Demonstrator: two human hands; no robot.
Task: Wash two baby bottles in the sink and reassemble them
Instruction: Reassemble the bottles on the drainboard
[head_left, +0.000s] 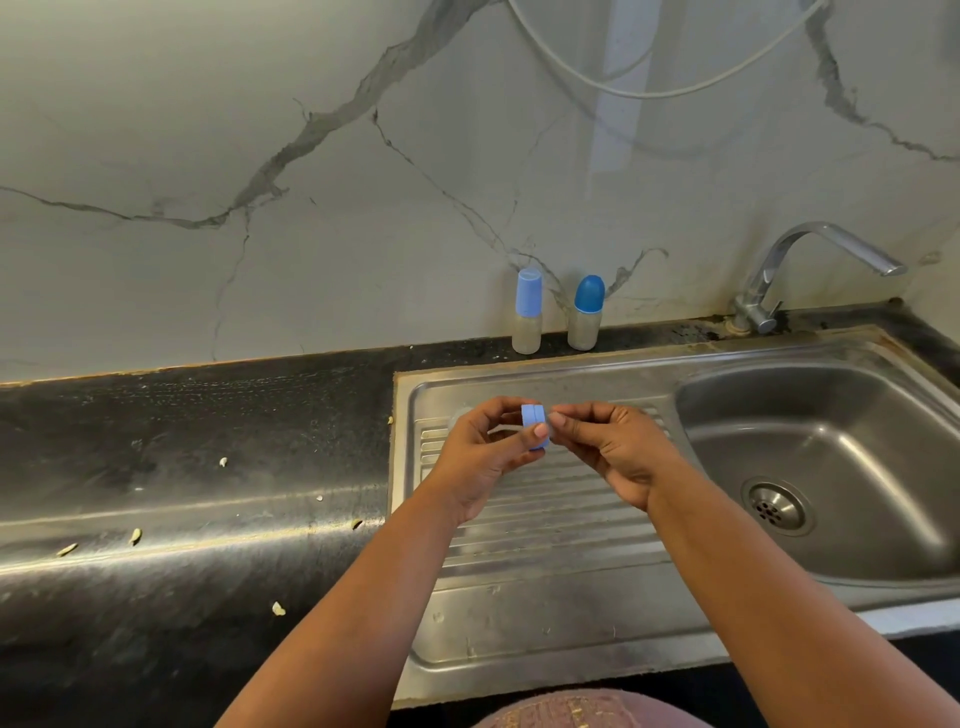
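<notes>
Both hands meet above the ribbed drainboard of the steel sink, working on a small light-blue ring that looks like a bottle collar. The left hand curls around it, thumb pressed across its near face, and something pale and thin pokes out leftward from between the left fingers (possibly a teat or a straw piece; it is too small to tell). The right hand pinches at the ring's right side with its fingertips drawn together.

The two baby bottles stand upright at the back of the tabletop, just against the marble wall: the light-capped bottle on the left and the dark-capped bottle beside it, near each other but not touching. Both wear their caps. The tap is not running.

The step in hand seems to be fitting or separating a soft part at the collar. To do it well, keep the left grip steady on the ring's rim rather than squeezing it out of round, and let the right fingertips work the soft piece evenly around the opening so it seats flush. Staying over the drainboard is sensible, since a dropped part lands on steel, not near the drain.
</notes>
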